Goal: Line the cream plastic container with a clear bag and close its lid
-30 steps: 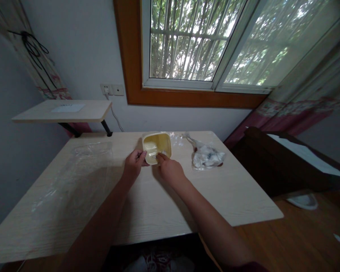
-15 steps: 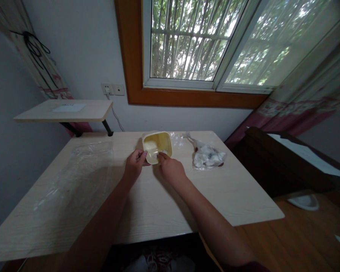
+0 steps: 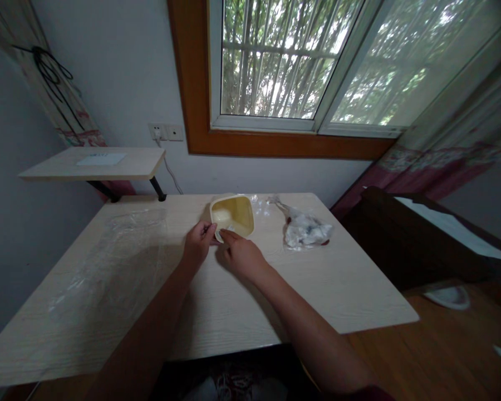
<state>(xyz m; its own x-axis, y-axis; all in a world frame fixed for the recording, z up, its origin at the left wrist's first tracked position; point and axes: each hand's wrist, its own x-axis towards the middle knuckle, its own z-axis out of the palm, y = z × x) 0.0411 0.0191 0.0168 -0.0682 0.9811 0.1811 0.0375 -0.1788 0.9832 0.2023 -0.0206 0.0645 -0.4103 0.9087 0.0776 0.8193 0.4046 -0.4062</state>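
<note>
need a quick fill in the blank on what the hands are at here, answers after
The left hand and right hand are both at the near side of a pale yellow plastic tub, which has no ____ on it. The fingers of the right hand rest on the tub's ____. A plastic bag holding something white lies to the ____ of the tub. A clear plastic sheet lies on the table to the ____ of the hands.

Answers: lid; rim; right; left

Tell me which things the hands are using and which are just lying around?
Being used:
left hand
right hand
cream plastic tub

Just lying around:
plastic bag with white stuff inside
clear plastic sheet
paper on the wall shelf
</note>
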